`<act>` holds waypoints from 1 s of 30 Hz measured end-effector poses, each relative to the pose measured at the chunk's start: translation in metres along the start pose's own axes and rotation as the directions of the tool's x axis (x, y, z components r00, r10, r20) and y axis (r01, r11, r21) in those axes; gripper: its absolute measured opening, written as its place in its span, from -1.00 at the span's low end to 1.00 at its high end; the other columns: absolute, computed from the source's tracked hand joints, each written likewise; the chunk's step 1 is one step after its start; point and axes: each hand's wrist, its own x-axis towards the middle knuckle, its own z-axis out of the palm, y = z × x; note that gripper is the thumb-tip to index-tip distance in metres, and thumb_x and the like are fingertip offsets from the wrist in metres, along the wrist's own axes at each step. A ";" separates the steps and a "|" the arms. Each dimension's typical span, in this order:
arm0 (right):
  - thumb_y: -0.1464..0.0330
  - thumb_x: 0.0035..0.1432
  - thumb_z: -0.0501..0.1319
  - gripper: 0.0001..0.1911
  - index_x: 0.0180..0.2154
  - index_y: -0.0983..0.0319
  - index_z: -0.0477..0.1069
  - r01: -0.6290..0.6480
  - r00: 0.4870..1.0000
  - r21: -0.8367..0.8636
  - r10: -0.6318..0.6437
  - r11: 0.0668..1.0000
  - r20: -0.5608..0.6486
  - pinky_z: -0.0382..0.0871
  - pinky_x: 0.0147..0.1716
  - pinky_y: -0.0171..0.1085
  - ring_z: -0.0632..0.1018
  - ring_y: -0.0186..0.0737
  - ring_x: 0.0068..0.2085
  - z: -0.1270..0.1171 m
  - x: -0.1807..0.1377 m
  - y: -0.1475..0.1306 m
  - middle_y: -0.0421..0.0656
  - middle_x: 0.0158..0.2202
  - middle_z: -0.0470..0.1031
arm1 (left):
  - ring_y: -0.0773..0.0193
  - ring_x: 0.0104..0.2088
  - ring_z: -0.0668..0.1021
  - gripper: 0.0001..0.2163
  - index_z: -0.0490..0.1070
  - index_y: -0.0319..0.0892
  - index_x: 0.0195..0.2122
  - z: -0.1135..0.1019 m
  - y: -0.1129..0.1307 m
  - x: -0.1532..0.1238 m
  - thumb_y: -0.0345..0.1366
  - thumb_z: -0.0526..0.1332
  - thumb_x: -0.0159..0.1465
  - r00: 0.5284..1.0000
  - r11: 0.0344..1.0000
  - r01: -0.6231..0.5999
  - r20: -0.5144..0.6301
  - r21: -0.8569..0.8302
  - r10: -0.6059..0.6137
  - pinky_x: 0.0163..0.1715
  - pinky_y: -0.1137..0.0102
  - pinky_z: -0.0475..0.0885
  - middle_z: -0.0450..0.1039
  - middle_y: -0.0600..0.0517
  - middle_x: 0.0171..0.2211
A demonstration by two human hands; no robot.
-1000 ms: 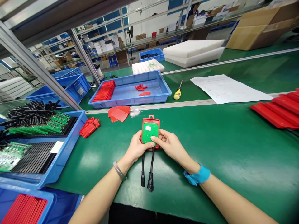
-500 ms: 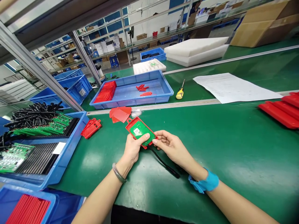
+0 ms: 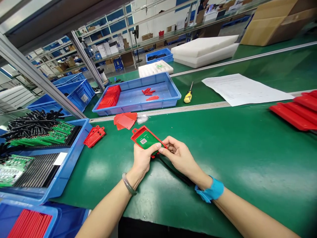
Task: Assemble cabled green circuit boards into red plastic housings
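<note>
A red plastic housing (image 3: pixel 135 133) with a hanging loop at its far end is held just above the bench. Inside it lies a green circuit board (image 3: pixel 149 138) with a pale label. My left hand (image 3: pixel 143 156) grips the housing from the left, its thumb pressed on the board. At the near right corner, my right hand (image 3: pixel 178 152) pinches the housing's edge with thumb and fingers. A black cable (image 3: pixel 170 167) leaves the near end and runs under my right hand. Flat red cover plates (image 3: pixel 125 120) lie beyond the housing, beside a small clear plastic bag (image 3: pixel 142 119).
A blue tray (image 3: pixel 138 107) with red parts stands behind. A yellow screwdriver (image 3: pixel 188 96) and a paper sheet (image 3: pixel 245 87) lie right of it. At left, a blue bin (image 3: pixel 71 168) holds cabled boards, near red housings (image 3: pixel 94 136). More red housings (image 3: pixel 297 114) are stacked far right.
The housing has tipped slightly, its far end raised, and the board looks darker. Both hands keep their hold, with my right hand shifted a little left. The whole view has moved slightly.
</note>
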 end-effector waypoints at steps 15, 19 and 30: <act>0.22 -0.07 0.35 -0.71 -0.34 0.23 0.36 -0.152 0.988 0.201 0.148 0.968 0.033 0.40 -0.30 -0.29 0.49 -0.31 -0.39 0.003 0.004 0.008 -0.22 -0.41 0.46 | 0.41 -0.48 0.45 -0.79 0.43 -0.24 -0.43 -0.001 -0.004 0.007 -0.28 0.39 -0.04 0.994 0.994 0.100 -0.044 -0.050 -0.102 -0.37 0.46 0.35 0.47 0.10 -0.47; 0.32 -0.12 0.38 -0.63 -0.22 0.22 0.36 -0.176 0.975 0.197 0.144 0.964 0.167 0.39 -0.14 -0.23 0.51 -0.23 -0.20 -0.001 0.004 0.008 -0.17 -0.26 0.50 | 0.39 -0.46 0.46 -0.80 0.45 -0.26 -0.42 -0.005 -0.002 0.009 -0.26 0.36 0.01 0.995 0.996 0.085 -0.053 -0.035 -0.087 -0.32 0.45 0.36 0.48 0.07 -0.45; 0.24 -0.08 0.36 -0.54 -0.18 0.18 0.22 -0.019 0.994 -0.235 0.043 0.972 0.100 0.40 -0.42 -0.28 0.47 -0.22 -0.35 0.003 0.001 0.022 -0.20 -0.36 0.42 | 0.37 -0.50 0.46 -0.76 0.47 -0.28 -0.41 -0.009 -0.003 0.007 -0.24 0.39 -0.04 0.992 0.992 0.107 -0.065 -0.062 -0.111 -0.38 0.43 0.38 0.49 0.05 -0.48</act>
